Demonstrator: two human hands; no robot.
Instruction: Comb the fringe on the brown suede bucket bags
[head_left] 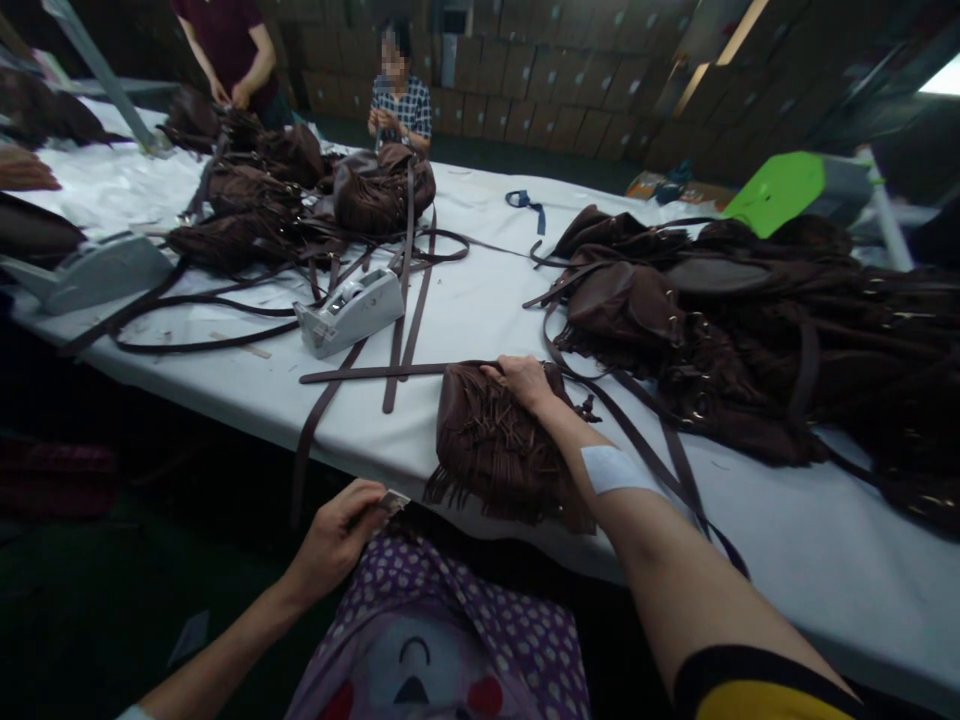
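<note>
A dark brown fringed bag (487, 440) lies at the table's near edge, its fringe hanging toward me. My right hand (523, 382) is closed on the bag's upper edge, fingers curled into the fringe. Lower and to the left, my left hand (346, 528) pinches a small, flat, shiny piece (394, 500) in front of my apron, clear of the bag; its kind is too small to make out. A brown strap (367, 374) stretches left from the bag across the table. Beyond it stands a grey tape dispenser (352, 310).
Brown bags pile up on the right (720, 330) and at the back left (262, 190) of the white-covered table (465, 290). Loose straps trail between them. Another tape dispenser (105, 270) stands at left. Two people work across the table, before stacked cartons (517, 110).
</note>
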